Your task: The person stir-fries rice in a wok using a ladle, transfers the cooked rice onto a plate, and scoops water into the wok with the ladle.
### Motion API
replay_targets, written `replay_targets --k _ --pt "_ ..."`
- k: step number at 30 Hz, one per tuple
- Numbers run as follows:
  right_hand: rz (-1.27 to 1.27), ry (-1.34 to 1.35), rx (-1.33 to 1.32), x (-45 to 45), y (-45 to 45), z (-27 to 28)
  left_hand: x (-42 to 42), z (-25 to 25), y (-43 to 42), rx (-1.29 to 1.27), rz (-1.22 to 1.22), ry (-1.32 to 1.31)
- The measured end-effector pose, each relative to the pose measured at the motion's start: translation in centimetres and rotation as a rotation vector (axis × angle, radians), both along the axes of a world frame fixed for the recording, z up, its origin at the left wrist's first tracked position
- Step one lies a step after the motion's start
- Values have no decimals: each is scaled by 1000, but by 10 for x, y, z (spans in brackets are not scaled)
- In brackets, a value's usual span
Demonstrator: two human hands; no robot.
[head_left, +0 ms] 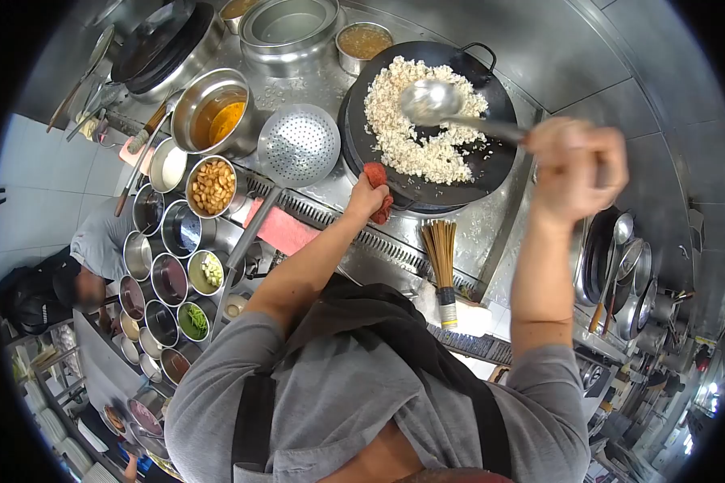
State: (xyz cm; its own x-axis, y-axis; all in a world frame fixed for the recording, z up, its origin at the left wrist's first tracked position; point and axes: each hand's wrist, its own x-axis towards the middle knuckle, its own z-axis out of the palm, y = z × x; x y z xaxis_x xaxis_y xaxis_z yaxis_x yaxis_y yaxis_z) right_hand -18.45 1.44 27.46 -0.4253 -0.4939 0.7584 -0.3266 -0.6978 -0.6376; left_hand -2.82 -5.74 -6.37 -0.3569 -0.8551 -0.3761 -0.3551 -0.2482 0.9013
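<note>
Steel worktop (485,245): your left fingers (379,193) clench a cloth (376,174) at the wok (495,169), your right fingers (598,154) a ladle (431,102) over its rice (403,149). Pots (195,95) hold orange liquid (227,125), browned cubes (212,187), greens (193,320).

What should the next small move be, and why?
Probably sweep the ladle through the rice toward the barer right side of the wok: the right hand holds it over rice lying mostly leftward, and the left hand grips a cloth at the wok's edge.

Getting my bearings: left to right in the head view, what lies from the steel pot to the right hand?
Steel pot → perforated strainer's round head → left hand → ladle's bowl → right hand.
</note>
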Motion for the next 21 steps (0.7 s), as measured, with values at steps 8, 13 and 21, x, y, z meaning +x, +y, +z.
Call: replay_targets --k 8,13,21 --pt "-383 143 245 -20 4 23 -1 -13 -2 22 0 28" --pt "-291 65 154 -18 34 -13 0 -6 -2 14 1 10" --pt "-256 4 -69 -11 2 40 2 0 -3 -30 -41 -25"
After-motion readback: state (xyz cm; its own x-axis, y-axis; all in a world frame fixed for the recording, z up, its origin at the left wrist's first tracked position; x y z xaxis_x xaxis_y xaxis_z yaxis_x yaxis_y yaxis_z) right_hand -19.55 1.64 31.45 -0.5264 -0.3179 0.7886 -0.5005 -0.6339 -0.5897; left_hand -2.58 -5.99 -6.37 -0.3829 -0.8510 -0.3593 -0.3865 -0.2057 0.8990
